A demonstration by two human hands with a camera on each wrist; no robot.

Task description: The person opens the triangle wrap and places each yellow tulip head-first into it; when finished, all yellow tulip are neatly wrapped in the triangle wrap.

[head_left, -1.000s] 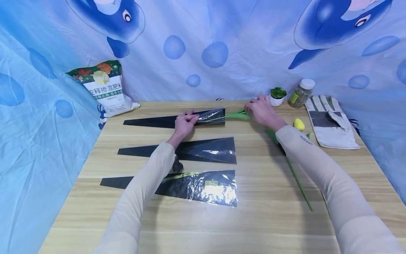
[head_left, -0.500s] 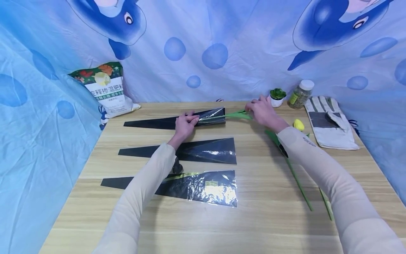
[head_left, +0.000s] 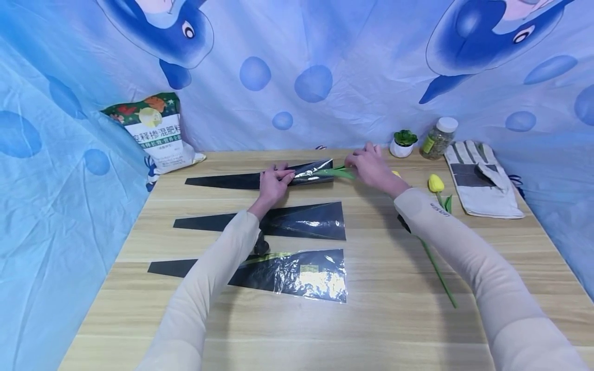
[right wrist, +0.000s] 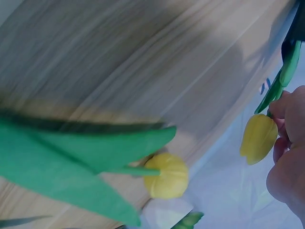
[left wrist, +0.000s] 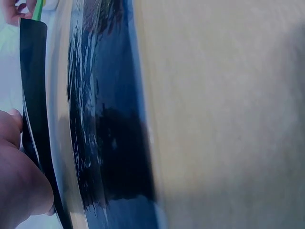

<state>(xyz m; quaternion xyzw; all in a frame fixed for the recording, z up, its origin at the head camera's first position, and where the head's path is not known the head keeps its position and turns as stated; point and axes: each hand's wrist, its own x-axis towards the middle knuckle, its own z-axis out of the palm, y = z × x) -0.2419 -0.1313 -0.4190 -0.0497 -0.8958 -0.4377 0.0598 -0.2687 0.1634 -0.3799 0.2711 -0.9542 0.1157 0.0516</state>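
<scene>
Pinching tulip (right wrist: 258,138) (yellow): right hand (head_left: 371,167) | now nearer black sleeve (head_left: 241,180) | left hand (head_left: 274,184): gripping sleeve

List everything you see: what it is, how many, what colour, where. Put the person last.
Tabletop: 1, pale wood, across the foreground.
Tapered wrappers: 3, black and glossy, in rows left of centre.
Tulips: 3, yellow with green leaves, one held, two lying at right.
Bag: 1, white and green, back left.
Potted plant: 1, green in white, back right.
Jar: 1, clear with white lid, beside the plant.
Work gloves: number unclear, white and grey, right.
Backdrop: blue, printed, behind the table.
Left hand: 1, bare, holding the far wrapper.
Right hand: 1, bare, pinching a tulip.
Sleeves: 2, cream, on both arms.
</scene>
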